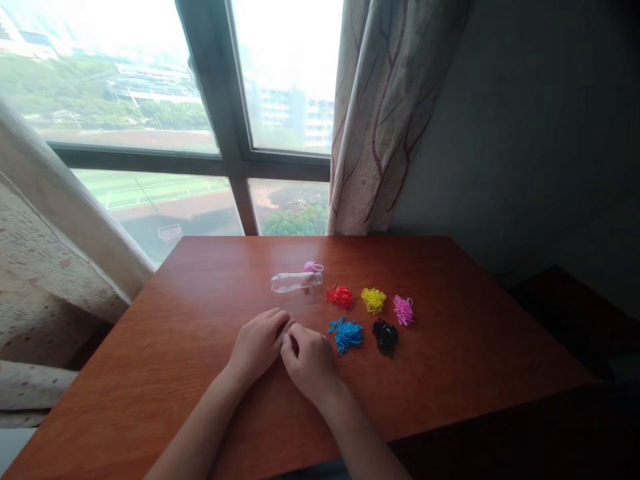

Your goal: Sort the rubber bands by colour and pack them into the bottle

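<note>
My left hand (259, 343) rests on the table with its fingers curled inward, their tips meeting those of my right hand (313, 360). The right hand is closed too, thumb against the bent fingers. Whether anything small is pinched between them is hidden. Just right of my right hand lies a pile of small blue loop-like pieces (346, 335). Beyond it are similar piles in red (341, 297), yellow (373, 301), pink (404, 311) and black (385, 337). A clear bottle (295, 283) lies on its side past my hands, beside a pink looped lid (313, 267).
The brown wooden table (165, 347) reaches back to a large window with a dark frame (235, 163). Patterned curtains (385, 120) hang on both sides of the window. A dark wall (525, 133) stands to the right.
</note>
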A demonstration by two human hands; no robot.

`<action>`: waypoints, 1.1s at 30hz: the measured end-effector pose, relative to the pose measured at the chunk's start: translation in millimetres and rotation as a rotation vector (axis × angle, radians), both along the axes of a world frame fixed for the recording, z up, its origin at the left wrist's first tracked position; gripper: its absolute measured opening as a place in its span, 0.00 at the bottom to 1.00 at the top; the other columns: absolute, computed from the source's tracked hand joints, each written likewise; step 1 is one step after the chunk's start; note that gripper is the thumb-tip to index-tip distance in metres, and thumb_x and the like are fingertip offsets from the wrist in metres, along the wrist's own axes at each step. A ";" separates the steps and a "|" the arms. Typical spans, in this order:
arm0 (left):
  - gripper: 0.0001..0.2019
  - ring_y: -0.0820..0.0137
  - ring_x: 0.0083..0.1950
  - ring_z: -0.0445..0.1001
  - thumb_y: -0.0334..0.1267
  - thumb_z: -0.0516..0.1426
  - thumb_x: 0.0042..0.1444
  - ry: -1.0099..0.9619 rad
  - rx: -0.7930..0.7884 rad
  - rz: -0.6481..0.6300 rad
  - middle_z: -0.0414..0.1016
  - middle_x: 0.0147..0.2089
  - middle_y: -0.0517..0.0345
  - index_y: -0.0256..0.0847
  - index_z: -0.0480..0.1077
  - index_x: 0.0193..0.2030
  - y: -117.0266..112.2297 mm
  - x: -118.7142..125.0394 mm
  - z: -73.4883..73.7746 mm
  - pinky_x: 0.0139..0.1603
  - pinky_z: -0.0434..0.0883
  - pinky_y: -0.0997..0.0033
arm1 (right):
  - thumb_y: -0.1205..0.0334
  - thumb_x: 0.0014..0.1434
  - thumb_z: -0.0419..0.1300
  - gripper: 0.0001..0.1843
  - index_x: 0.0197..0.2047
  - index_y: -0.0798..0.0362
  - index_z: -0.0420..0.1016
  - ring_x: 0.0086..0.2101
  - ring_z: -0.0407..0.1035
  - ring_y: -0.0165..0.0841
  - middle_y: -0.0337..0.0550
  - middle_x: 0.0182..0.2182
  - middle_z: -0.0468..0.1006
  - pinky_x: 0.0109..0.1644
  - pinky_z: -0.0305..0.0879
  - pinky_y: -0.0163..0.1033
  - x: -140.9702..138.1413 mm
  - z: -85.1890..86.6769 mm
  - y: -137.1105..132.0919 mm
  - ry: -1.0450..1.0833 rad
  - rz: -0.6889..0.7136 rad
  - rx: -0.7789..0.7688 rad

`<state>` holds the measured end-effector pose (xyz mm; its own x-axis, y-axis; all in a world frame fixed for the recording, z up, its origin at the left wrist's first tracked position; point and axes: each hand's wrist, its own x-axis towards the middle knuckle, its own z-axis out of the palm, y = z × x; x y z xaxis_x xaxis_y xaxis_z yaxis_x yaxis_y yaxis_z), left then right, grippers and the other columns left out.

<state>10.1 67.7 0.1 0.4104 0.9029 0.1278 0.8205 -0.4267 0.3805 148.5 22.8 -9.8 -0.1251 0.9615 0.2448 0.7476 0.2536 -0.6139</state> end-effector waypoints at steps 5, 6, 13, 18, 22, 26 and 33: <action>0.15 0.67 0.36 0.71 0.43 0.46 0.66 -0.016 0.002 -0.005 0.72 0.34 0.57 0.43 0.64 0.30 -0.9 -1.4 -0.2 0.36 0.62 0.71 | 0.64 0.63 0.51 0.09 0.30 0.50 0.65 0.29 0.71 0.30 0.38 0.28 0.77 0.32 0.47 0.37 0.3 -2.4 -0.3 -0.012 0.013 0.016; 0.15 0.67 0.36 0.71 0.43 0.46 0.66 -0.018 0.002 -0.005 0.71 0.34 0.57 0.43 0.64 0.30 -0.8 -1.4 -0.1 0.36 0.62 0.71 | 0.64 0.63 0.51 0.09 0.30 0.50 0.65 0.29 0.70 0.30 0.38 0.28 0.77 0.32 0.47 0.37 0.5 -2.4 -0.3 -0.013 0.015 0.018; 0.15 0.68 0.36 0.71 0.42 0.47 0.66 -0.028 0.009 0.001 0.71 0.33 0.58 0.42 0.65 0.29 -1.2 -0.2 0.8 0.36 0.61 0.71 | 0.65 0.64 0.51 0.09 0.30 0.51 0.65 0.28 0.70 0.30 0.38 0.28 0.77 0.32 0.46 0.38 2.2 -0.5 -1.8 -0.009 0.031 0.017; 0.15 0.68 0.35 0.70 0.42 0.48 0.66 -0.030 0.017 0.007 0.71 0.32 0.58 0.42 0.65 0.29 -1.6 0.8 1.0 0.35 0.60 0.71 | 0.65 0.63 0.51 0.10 0.30 0.51 0.65 0.29 0.70 0.30 0.38 0.28 0.77 0.32 0.46 0.37 3.8 -3.0 -3.7 -0.004 0.036 0.026; 0.15 0.68 0.35 0.71 0.42 0.48 0.66 -0.032 0.023 0.000 0.71 0.33 0.58 0.42 0.65 0.29 -1.0 0.6 0.2 0.35 0.61 0.72 | 0.65 0.63 0.51 0.09 0.30 0.51 0.65 0.29 0.69 0.30 0.38 0.28 0.77 0.32 0.46 0.37 3.7 -5.1 -4.4 0.004 0.038 0.035; 0.15 0.68 0.35 0.71 0.41 0.48 0.66 -0.036 0.034 0.003 0.71 0.33 0.58 0.42 0.65 0.29 -1.5 0.1 -1.4 0.35 0.62 0.72 | 0.66 0.63 0.52 0.09 0.30 0.51 0.65 0.29 0.69 0.29 0.38 0.28 0.77 0.32 0.46 0.37 3.5 -4.9 -5.4 0.007 0.038 0.035; 0.09 0.66 0.41 0.73 0.41 0.50 0.65 -0.095 0.155 0.066 0.74 0.40 0.57 0.44 0.70 0.41 -0.2 2.7 4.6 0.40 0.67 0.70 | 0.67 0.62 0.52 0.09 0.29 0.51 0.66 0.28 0.67 0.29 0.37 0.27 0.75 0.31 0.45 0.37 4.8 -6.3 -6.1 0.006 0.046 0.037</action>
<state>12.8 67.4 4.7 0.3307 0.8939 0.3024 0.8119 -0.4329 0.3917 153.3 16.7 -16.1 -0.1677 0.9450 0.2809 0.7308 0.3105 -0.6079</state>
